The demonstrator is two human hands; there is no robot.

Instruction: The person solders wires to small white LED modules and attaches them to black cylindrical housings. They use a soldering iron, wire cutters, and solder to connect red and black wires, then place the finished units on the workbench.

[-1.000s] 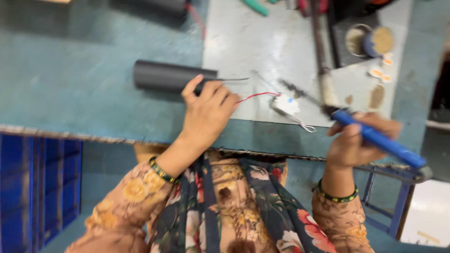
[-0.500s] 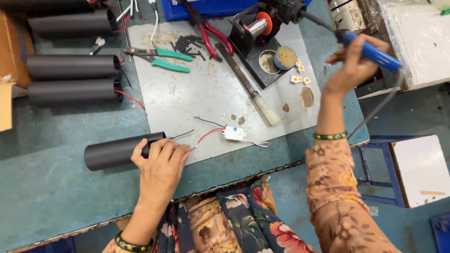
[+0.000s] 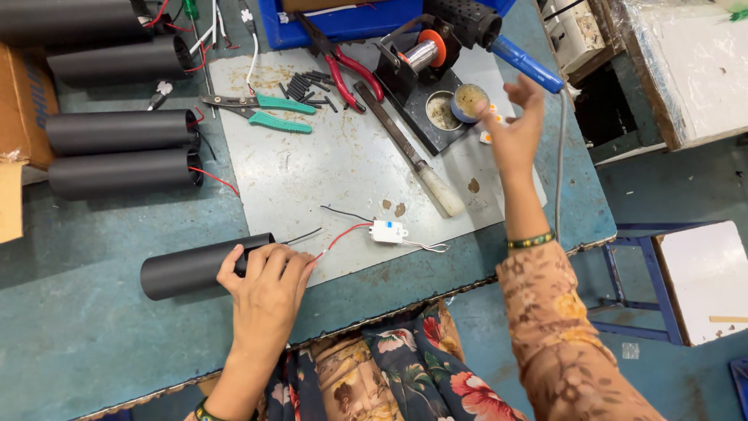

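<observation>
Fingers (image 3: 257, 269) clasp black tube (image 3: 199, 269) lying lengthwise left-right, open end rightward.

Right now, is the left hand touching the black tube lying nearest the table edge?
Touching. The head view shows the left hand with fingers curled over the end of the black tube.

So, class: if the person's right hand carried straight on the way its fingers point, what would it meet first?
Probably the blue handle of the soldering iron, just beyond the right hand; height above the bench is unclear.
</observation>
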